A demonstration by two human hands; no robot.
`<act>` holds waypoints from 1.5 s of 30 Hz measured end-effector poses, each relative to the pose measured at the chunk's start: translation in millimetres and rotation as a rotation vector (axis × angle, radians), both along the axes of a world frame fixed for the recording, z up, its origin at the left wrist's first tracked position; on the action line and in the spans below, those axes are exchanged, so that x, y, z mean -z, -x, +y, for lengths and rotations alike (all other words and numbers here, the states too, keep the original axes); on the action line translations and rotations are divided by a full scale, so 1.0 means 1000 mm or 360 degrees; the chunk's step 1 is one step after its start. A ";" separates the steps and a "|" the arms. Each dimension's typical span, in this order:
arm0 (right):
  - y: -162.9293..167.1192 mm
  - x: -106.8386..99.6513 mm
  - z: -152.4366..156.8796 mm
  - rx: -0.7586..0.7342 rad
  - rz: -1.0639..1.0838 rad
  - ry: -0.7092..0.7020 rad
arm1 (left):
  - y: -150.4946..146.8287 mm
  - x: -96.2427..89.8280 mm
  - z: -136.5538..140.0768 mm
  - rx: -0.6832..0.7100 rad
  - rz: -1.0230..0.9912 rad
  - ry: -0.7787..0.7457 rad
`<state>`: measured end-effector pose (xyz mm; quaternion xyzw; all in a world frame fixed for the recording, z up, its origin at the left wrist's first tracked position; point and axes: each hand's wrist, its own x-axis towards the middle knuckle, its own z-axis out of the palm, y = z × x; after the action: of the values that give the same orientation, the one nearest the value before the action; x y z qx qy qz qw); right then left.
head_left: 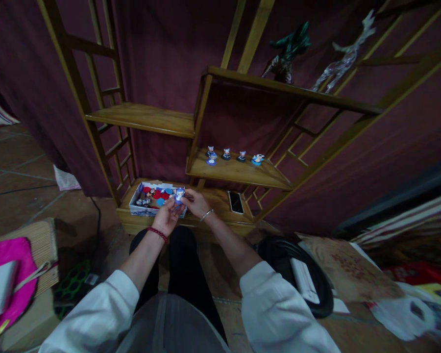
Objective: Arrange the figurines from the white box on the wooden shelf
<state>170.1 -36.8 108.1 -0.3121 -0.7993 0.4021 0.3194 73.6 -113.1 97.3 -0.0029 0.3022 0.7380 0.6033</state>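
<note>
Between my two hands is a small blue-and-white figurine, held upright over the right end of an open box. My left hand grips it from below and the left. From the right side, the fingers of my right hand close on the same figurine. The white patterned box on the low shelf holds several more figurines and red and blue round pieces. On the middle shelf stand several small figurines, among them a purple-based one at the left and a blue-based one at the right.
A phone lies on the low shelf right of my hands. The top shelf carries a dark green statue and a clear deer-like statue. A black coiled hose and a plastic bag lie at the right.
</note>
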 end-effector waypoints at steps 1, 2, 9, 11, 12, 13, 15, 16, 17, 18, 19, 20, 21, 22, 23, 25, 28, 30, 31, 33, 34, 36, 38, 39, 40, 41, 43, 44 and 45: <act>-0.002 0.000 -0.001 -0.0004 0.0025 0.0004 | -0.002 -0.001 0.000 0.0013 0.0030 0.0000; -0.004 0.000 -0.002 -0.0008 0.0052 0.0011 | -0.003 -0.001 -0.001 0.0022 0.0063 -0.0003; -0.019 0.001 0.001 0.0005 0.0162 0.0074 | -0.015 -0.009 0.002 0.0090 0.0258 -0.0036; -0.024 -0.001 0.001 0.0015 0.0167 0.0061 | -0.019 -0.014 0.003 0.0101 0.0305 -0.0014; -0.027 -0.003 0.001 0.0025 0.0169 0.0055 | -0.021 -0.016 0.004 0.0103 0.0333 0.0002; -0.029 -0.005 0.001 0.0033 0.0169 0.0050 | -0.022 -0.019 0.005 0.0104 0.0362 0.0018; -0.034 -0.008 0.000 0.0037 0.0180 0.0053 | -0.026 -0.024 0.006 0.0115 0.0415 0.0029; -0.037 -0.010 0.000 0.0033 0.0195 0.0058 | -0.028 -0.027 0.006 0.0123 0.0437 0.0025; -0.039 -0.012 0.000 0.0026 0.0214 0.0065 | -0.029 -0.029 0.007 0.0132 0.0456 0.0015; -0.041 -0.013 0.001 0.0017 0.0231 0.0071 | -0.031 -0.031 0.008 0.0141 0.0472 0.0001; -0.044 -0.014 0.002 0.0013 0.0244 0.0075 | -0.033 -0.033 0.009 0.0148 0.0484 -0.0015; -0.046 -0.015 0.003 0.0013 0.0252 0.0077 | -0.035 -0.034 0.010 0.0153 0.0494 -0.0027; -0.048 -0.016 0.004 0.0018 0.0255 0.0076 | -0.037 -0.035 0.011 0.0155 0.0504 -0.0041; -0.049 -0.017 0.006 0.0022 0.0258 0.0074 | -0.038 -0.036 0.012 0.0159 0.0514 -0.0054; -0.051 -0.018 0.008 0.0024 0.0262 0.0074 | -0.040 -0.037 0.014 0.0164 0.0527 -0.0064; -0.055 -0.019 0.011 0.0031 0.0275 0.0083 | -0.044 -0.040 0.016 0.0177 0.0560 -0.0075; -0.059 -0.021 0.014 0.0046 0.0276 0.0096 | -0.049 -0.044 0.019 0.0192 0.0608 -0.0093; -0.061 -0.022 0.017 0.0057 0.0274 0.0088 | -0.052 -0.048 0.020 0.0168 0.0615 -0.0106; -0.063 -0.022 0.018 0.0053 0.0276 0.0085 | -0.053 -0.049 0.021 0.0148 0.0614 -0.0101; -0.065 -0.023 0.021 0.0034 0.0292 0.0085 | -0.056 -0.051 0.024 0.0102 0.0617 -0.0078; -0.066 -0.023 0.022 0.0024 0.0302 0.0088 | -0.057 -0.052 0.025 0.0085 0.0628 -0.0068; -0.068 -0.024 0.025 0.0011 0.0324 0.0097 | -0.059 -0.053 0.028 0.0072 0.0665 -0.0062; -0.070 -0.025 0.027 0.0009 0.0334 0.0109 | -0.060 -0.054 0.030 0.0070 0.0707 -0.0061; -0.070 -0.026 0.028 0.0009 0.0334 0.0117 | -0.061 -0.055 0.032 0.0073 0.0726 -0.0055; -0.071 -0.027 0.029 0.0009 0.0333 0.0127 | -0.061 -0.056 0.033 0.0079 0.0745 -0.0045; -0.072 -0.028 0.030 0.0011 0.0330 0.0137 | -0.062 -0.056 0.034 0.0087 0.0763 -0.0035; -0.074 -0.031 0.031 0.0021 0.0311 0.0150 | -0.063 -0.058 0.036 0.0104 0.0791 -0.0027; -0.076 -0.033 0.032 0.0028 0.0300 0.0154 | -0.064 -0.059 0.036 0.0111 0.0800 -0.0035; -0.077 -0.034 0.032 0.0033 0.0290 0.0156 | -0.065 -0.060 0.037 0.0120 0.0805 -0.0047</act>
<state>247.3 -4.8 142.3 -0.2979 -0.7430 0.4641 0.3792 138.5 -75.7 156.9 0.2020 0.4325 0.6967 0.5355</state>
